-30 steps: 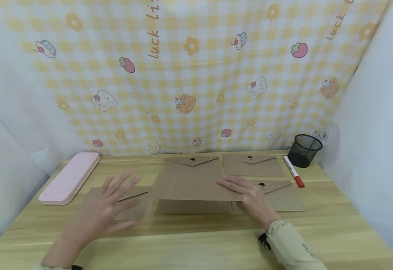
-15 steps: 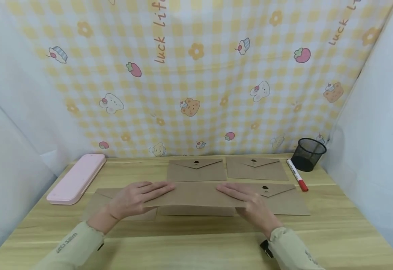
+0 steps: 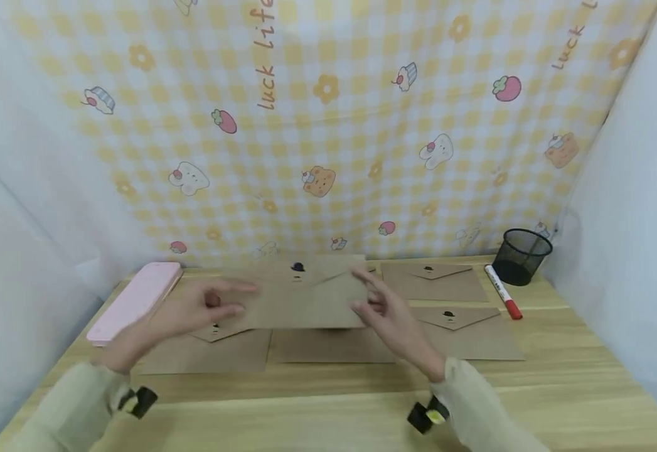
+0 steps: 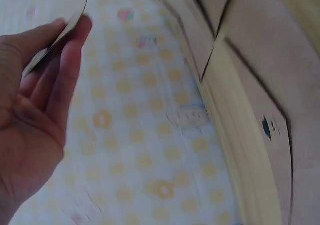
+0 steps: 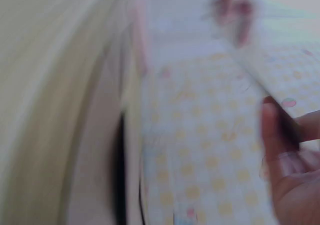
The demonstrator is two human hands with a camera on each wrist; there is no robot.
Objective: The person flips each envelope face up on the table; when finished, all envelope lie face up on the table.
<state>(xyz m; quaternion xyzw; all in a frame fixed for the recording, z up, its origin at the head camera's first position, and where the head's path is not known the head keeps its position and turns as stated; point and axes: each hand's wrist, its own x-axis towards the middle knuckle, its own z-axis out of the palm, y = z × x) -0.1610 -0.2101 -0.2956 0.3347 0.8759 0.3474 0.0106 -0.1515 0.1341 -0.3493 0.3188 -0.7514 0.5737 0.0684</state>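
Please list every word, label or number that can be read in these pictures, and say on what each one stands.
"luck life": brown script running up the checked backdrop cloth, left of centre.
"Luck": the same script at the cloth's upper right, cut off by the frame edge.
Marker pen: any print on its barrel is too small to read.
Envelopes: only a dark dot at the flap, no words.

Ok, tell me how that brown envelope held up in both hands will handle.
The envelope spans between left hand and right hand without sagging, so probably fairly stiff. Held only at its ends, it looks light. Its thin, flat paper would likely crease if squeezed.
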